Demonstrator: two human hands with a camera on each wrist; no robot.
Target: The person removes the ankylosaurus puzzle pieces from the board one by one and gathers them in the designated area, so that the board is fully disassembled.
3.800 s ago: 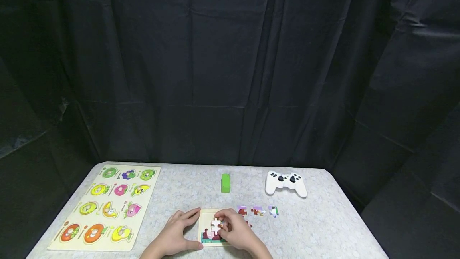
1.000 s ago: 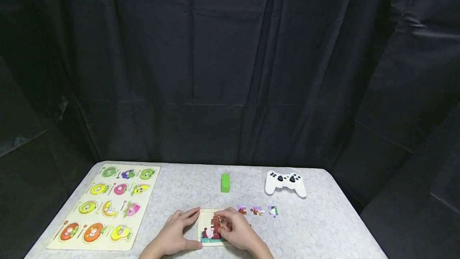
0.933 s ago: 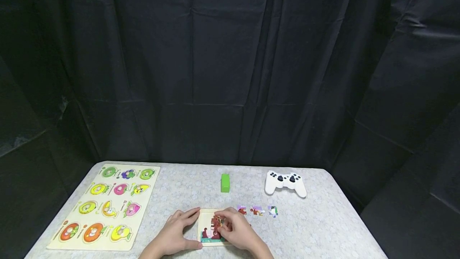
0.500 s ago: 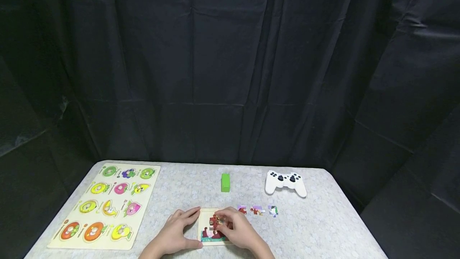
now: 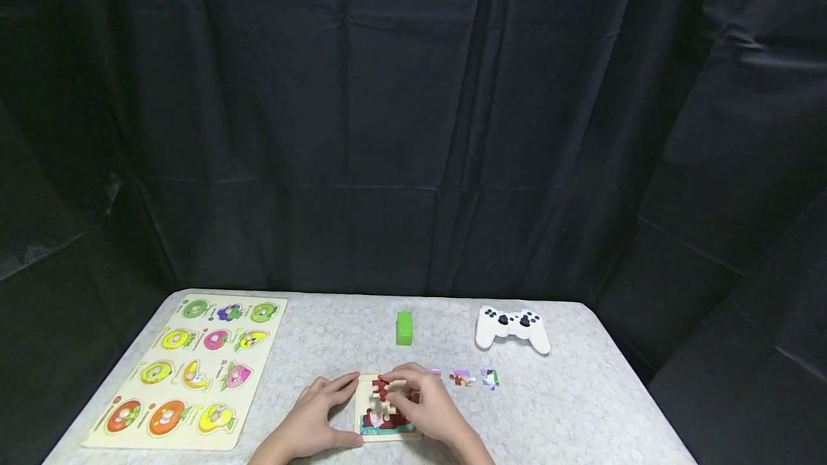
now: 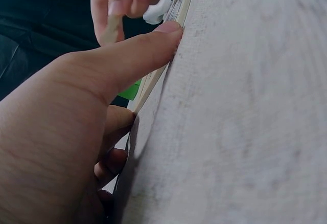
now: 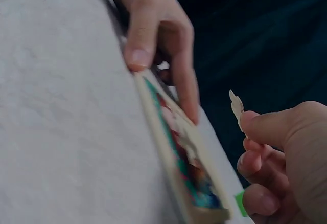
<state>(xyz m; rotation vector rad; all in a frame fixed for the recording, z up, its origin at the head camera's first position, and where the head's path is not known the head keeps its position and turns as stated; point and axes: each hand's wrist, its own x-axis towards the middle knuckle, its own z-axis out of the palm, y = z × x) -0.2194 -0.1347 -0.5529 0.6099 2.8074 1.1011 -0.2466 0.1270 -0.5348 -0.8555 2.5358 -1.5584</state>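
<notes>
My right hand [image 5: 426,402] pinches a small red jigsaw piece [image 5: 380,389] between thumb and fingers. In the right wrist view the wooden piece [image 7: 236,109] stands edge-on, raised above the wooden puzzle tray [image 7: 158,127]. The tray's near row holds fitted pieces [image 5: 381,422] in teal and dark red; pale bare wood shows farther back. At the tray's left side, my left hand [image 5: 316,415] spreads its thumb and index finger, both fairly straight. The thumb tip [image 6: 168,28] touches the near corner and the index tip rests on the far left edge.
Loose jigsaw pieces lie right of the tray, one with a white figure [image 5: 489,379], one red and purple [image 5: 462,377], another partly behind my right hand. A green block [image 5: 404,329] and a white game controller [image 5: 512,329] stand farther back. A fruit puzzle board [image 5: 194,372] lies left.
The right hand has lifted the red piece and shifted it slightly back and left, showing pale tray floor beneath. Earlier a plain pale piece face was up there. The left hand stays put.
</notes>
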